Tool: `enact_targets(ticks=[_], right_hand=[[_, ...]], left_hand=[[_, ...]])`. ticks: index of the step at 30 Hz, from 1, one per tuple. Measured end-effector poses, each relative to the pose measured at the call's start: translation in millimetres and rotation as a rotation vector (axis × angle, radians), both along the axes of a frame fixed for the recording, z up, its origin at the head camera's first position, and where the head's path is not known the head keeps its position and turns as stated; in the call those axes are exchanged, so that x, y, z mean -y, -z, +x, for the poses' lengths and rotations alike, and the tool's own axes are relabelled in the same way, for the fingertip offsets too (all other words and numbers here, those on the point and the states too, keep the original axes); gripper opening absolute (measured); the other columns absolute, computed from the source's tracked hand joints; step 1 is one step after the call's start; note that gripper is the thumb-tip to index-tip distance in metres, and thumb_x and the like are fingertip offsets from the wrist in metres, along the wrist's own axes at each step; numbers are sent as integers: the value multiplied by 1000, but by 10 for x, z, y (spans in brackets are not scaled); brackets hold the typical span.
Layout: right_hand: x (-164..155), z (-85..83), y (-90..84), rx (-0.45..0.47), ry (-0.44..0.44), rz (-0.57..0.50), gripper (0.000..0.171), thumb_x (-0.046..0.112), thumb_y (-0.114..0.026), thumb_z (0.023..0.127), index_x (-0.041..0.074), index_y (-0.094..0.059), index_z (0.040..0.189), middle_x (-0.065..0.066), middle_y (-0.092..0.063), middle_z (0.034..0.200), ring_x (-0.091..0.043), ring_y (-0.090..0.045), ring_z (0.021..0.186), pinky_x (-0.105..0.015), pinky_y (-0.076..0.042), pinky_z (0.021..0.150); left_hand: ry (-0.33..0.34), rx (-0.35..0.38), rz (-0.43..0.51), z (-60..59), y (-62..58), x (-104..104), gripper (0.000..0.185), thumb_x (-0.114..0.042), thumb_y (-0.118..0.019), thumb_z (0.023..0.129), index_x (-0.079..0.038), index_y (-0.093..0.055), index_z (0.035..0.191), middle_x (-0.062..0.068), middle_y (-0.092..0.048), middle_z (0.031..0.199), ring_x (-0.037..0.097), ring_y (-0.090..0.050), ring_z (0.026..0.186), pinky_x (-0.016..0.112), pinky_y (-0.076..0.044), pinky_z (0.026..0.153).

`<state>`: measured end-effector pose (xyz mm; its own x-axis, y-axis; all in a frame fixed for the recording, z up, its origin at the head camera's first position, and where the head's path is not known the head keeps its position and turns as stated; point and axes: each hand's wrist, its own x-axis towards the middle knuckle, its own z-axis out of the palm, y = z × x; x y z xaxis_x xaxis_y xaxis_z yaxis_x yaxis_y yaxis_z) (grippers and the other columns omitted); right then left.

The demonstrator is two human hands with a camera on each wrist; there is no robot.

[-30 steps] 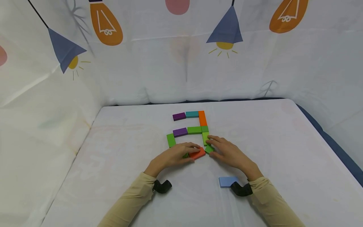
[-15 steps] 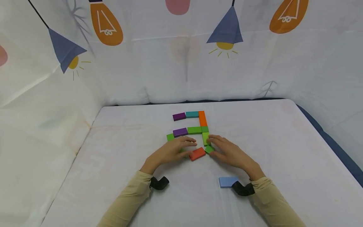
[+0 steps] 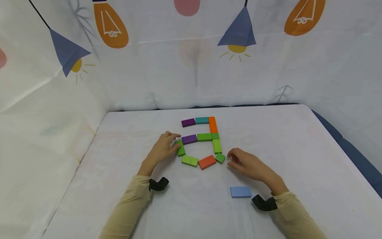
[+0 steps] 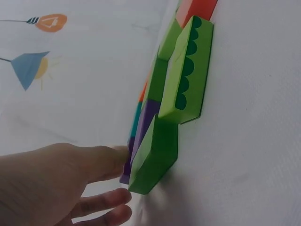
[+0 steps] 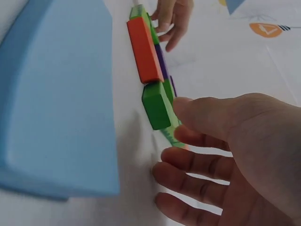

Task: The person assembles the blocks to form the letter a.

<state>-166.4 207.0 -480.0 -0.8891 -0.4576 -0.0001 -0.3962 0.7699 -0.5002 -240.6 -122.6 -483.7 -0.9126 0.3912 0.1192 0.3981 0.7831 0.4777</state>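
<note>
Colored wooden blocks lie end to end on the white table. My left hand [image 3: 163, 148] is at the left end of the figure, thumb and fingers relaxed by the green block [image 3: 180, 149]; the left wrist view does not settle whether they touch it. Near its fingertips lies a purple block [image 3: 189, 139]. My right hand [image 3: 249, 166] hovers just right of the small green block [image 3: 220, 158], fingers loosely bent and holding nothing. Between the hands are a light green block [image 3: 190, 161] and a red block [image 3: 207, 162].
Farther back are a dark purple block [image 3: 188, 122], a teal block [image 3: 202, 120] and an orange block [image 3: 213, 124]. A light blue block [image 3: 240, 192] lies apart, in front of the right hand. White patterned cloth [image 3: 167, 73] hangs behind the table.
My left hand has moved left and away from me, off the red and light green blocks to the left green one. My right hand has drawn back to the right, off the green blocks.
</note>
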Motion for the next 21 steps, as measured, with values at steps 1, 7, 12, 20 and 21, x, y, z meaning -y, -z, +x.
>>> enact_targets(ticks=[1, 7, 12, 20, 21], right_hand=[[-12, 9, 5, 8, -6, 1, 25, 30, -59, 84, 18, -51, 104, 11, -50, 82, -4, -47, 74, -18, -43, 64], [-76, 108, -5, 142, -71, -27, 22, 36, -58, 83, 23, -51, 100, 11, -49, 77, -4, -47, 70, -17, -41, 62], [-105, 211, -17, 188, -125, -44, 34, 45, -59, 80, 24, -50, 105, 10, -50, 84, -5, -47, 78, -18, -42, 67], [-104, 325, -44, 182, -189, -1, 45, 52, -63, 73, 28, -48, 109, 11, -51, 90, -4, -48, 83, -20, -42, 74], [-103, 333, -43, 181, -199, 2, 46, 51, -63, 73, 28, -48, 109, 12, -50, 90, -3, -47, 83, -20, -42, 73]], left_hand=[[-8, 10, 5, 1, 1, 1, 38, -28, -58, 85, -14, -54, 120, 11, -54, 106, 20, -49, 93, 35, -44, 75], [12, 63, -15, 0, -10, -2, 44, -33, -57, 85, -18, -49, 125, 8, -53, 105, 20, -49, 95, 35, -44, 73], [32, 77, -60, -1, -22, -14, 43, -34, -56, 85, -22, -49, 126, 7, -53, 107, 20, -49, 94, 34, -44, 72], [38, 59, -88, -2, -4, -33, 41, -33, -55, 86, -22, -49, 126, 6, -54, 106, 18, -49, 90, 31, -43, 68], [39, 56, -90, -2, 0, -35, 41, -33, -55, 86, -22, -49, 126, 6, -54, 106, 18, -49, 90, 31, -43, 68]])
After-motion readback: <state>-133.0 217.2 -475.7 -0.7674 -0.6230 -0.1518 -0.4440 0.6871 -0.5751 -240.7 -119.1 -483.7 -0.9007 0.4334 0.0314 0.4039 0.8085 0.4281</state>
